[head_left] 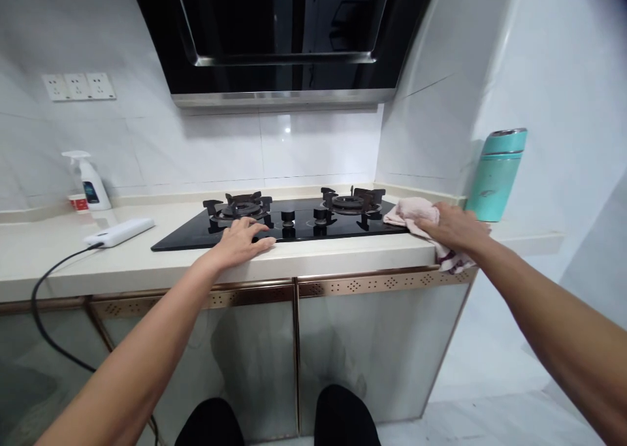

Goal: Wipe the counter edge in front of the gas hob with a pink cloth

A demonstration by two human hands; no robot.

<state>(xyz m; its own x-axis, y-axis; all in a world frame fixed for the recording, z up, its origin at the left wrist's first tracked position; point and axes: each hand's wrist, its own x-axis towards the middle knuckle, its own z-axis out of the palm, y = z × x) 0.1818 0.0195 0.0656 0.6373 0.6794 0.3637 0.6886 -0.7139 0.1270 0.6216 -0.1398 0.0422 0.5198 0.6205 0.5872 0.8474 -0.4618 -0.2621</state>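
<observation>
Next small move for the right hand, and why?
Probably slide the pink cloth slightly left, onto the black hob. The right hand lies on the cloth, whose left end is at the hob's right edge. The turquoise bottle stands close to that hand, so moving right looks likelier to bump it.

In front, the table leaves room between left hand and pink cloth; knobs, left burner and right burner rise behind, rear clearance apparently slim.
</observation>
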